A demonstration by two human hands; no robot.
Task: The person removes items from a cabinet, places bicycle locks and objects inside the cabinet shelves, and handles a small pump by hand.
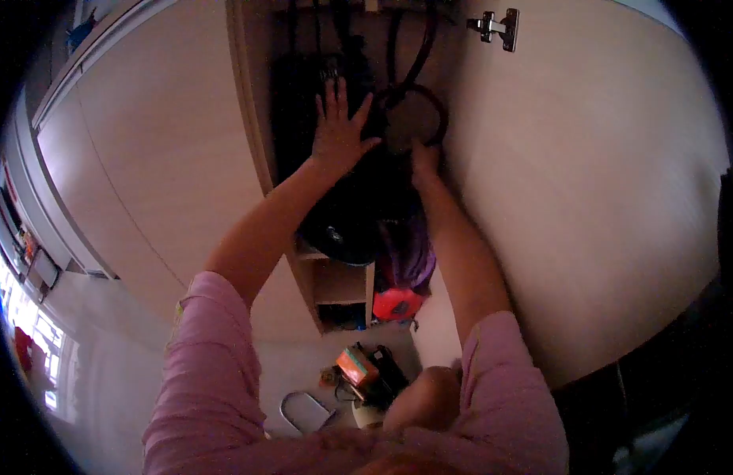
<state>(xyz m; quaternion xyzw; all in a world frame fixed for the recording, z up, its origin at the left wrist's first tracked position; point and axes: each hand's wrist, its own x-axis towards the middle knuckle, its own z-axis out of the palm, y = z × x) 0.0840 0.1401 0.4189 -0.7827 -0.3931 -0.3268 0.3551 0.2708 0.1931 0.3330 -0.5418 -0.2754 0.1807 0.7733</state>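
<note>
My left hand (340, 131) is spread flat, fingers apart, against a black bag (303, 142) that stands in the open cupboard. To its right, my right hand (424, 162) is closed where the lower end of a dark looped strap (444, 119) meets it; shadow hides part of its fingers. More dark straps hang above the bag. Below my hands, a dark rounded item (335, 235) with a small pale mark sticks out over a lower shelf. Beside it hangs purple cloth (410, 253), above a bright red item (396, 303).
The cupboard door (588, 158) stands open at the right, with a metal hinge (497, 30) at its top. A closed wooden panel (145, 158) is at the left. On the floor are an orange box (357, 366), dark items and a metal U-shaped piece (303, 412), close to my knee.
</note>
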